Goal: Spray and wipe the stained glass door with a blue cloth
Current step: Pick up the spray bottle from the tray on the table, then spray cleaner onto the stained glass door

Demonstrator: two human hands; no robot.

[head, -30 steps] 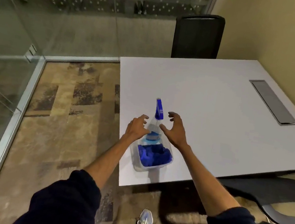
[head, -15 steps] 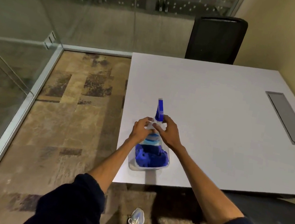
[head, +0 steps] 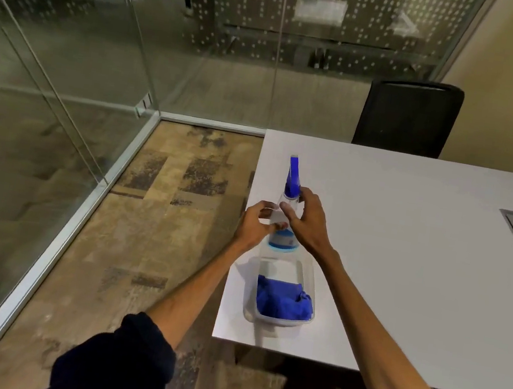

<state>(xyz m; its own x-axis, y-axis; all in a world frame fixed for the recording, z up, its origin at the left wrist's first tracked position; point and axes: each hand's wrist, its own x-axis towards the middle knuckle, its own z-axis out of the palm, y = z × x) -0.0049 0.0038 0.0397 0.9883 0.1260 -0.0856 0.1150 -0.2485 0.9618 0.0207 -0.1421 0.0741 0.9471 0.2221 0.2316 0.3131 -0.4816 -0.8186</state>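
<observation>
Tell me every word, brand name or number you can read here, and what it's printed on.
No text can be read.
Spray bottle: its blue and white label carries print, but it is too small and blurred to read.
Glass wall: only a pattern of white dots, no words or numbers.

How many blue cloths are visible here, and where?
1. The blue cloth lies bunched in the near end of the clear tub on the white table, nearer than the spray bottle. A second could be hidden under it.
</observation>
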